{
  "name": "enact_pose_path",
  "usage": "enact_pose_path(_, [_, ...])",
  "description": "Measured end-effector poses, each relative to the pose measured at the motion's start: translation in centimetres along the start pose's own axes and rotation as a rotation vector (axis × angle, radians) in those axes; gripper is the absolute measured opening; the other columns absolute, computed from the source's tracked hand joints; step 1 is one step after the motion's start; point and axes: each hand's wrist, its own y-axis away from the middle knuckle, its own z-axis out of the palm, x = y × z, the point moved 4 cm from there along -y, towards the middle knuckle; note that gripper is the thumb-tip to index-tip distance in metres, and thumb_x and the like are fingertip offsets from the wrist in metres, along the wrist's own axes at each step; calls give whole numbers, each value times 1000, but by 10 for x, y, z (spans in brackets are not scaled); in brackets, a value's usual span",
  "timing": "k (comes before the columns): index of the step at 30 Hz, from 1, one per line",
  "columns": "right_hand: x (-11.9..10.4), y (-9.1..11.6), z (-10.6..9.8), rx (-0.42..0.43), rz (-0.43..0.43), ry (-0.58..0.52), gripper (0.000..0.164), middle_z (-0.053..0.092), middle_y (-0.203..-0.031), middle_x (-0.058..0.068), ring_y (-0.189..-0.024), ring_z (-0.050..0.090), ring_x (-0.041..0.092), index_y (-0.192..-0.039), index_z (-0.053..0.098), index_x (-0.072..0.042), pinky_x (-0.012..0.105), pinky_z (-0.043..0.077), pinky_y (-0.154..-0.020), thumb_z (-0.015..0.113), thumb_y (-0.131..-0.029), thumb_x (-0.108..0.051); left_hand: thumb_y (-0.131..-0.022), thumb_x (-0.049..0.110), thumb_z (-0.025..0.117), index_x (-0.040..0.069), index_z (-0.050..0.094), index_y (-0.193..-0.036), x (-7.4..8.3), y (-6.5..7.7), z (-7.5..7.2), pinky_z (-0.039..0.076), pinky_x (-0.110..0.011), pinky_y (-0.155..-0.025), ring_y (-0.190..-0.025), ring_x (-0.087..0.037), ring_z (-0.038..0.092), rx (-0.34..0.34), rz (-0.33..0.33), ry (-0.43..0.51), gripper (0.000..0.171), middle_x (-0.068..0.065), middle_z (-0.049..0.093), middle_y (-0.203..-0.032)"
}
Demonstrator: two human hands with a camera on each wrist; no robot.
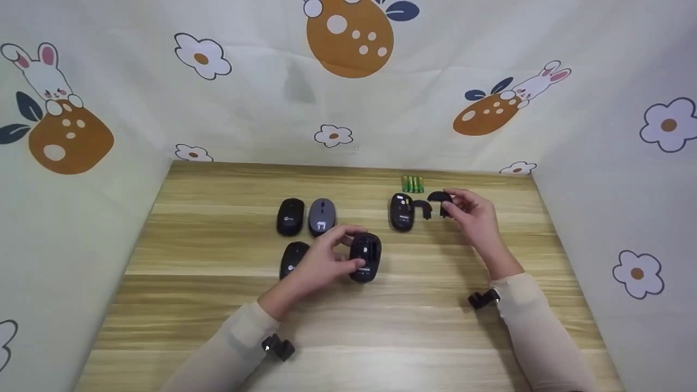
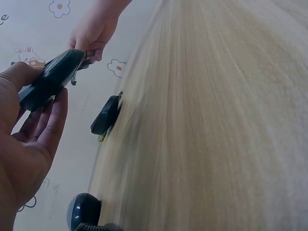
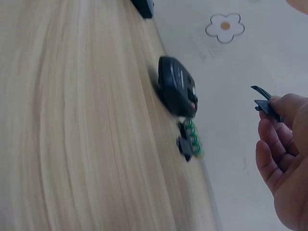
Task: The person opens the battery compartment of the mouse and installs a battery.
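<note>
My left hand (image 1: 321, 261) grips a black computer mouse (image 1: 371, 245) above the table, its underside up and a battery slot exposed. The left wrist view has this mouse (image 2: 53, 79) tilted between thumb and fingers. To the right, my right hand (image 1: 479, 218) pinches a black battery cover (image 1: 439, 196) by its edge; in the right wrist view the cover (image 3: 267, 109) is held off the table. Nearby a second black mouse (image 1: 402, 212) lies upside down, with another battery cover (image 1: 424, 208) beside it. Several green batteries (image 1: 412, 184) lie side by side just behind them.
Left of my left hand, a black mouse (image 1: 290, 216) and a grey mouse (image 1: 322, 215) stand upright on the wooden table (image 1: 218, 305). Another black mouse (image 1: 293, 258) is partly hidden by the left hand. A printed cloth (image 1: 245, 120) walls the table's back and sides.
</note>
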Motion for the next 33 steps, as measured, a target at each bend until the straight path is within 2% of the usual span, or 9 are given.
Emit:
enact_pose_path(7, [20,-10,-8,-26,34,91,29,71,-97,27,-80,61,8,-129,74,12,12,52,-68,75,-101,6,-88,0,88,15,67,-147,2,1,0,68,-42,-87,-117,-30,65,2,-6,-9,65,-9,67,-135])
enact_pose_path(13, [36,-17,-12,-64,71,113,29,73,-95,22,-78,63,8,-128,77,6,14,54,-67,80,-100,-1,-88,0,88,16,67,-147,3,2,-1,68,-39,-88,-118,-29,65,5,-8,-17,65,-8,68,-136])
enact_pose_path(19, [51,-22,-13,-102,87,139,28,74,-89,15,-73,62,6,-126,77,6,15,49,-62,81,-100,-3,-88,0,88,14,67,-147,3,1,-1,68,-40,-86,-116,-31,66,5,3,-2,64,-8,68,-133])
enact_pose_path(27, [61,-25,-11,-140,97,183,30,75,-91,20,-73,62,5,-126,76,9,14,49,-63,81,-99,-3,-88,-1,88,14,67,-147,3,2,-1,68,-39,-87,-117,-37,66,7,-1,18,64,-10,67,-132])
enact_pose_path(33, [60,-27,-8,-143,55,283,27,76,-92,19,-76,64,7,-123,77,8,13,50,-67,82,-99,-2,-88,-3,87,13,66,-147,3,2,-1,68,-39,-89,-118,-43,66,0,-14,38,65,-13,66,-134])
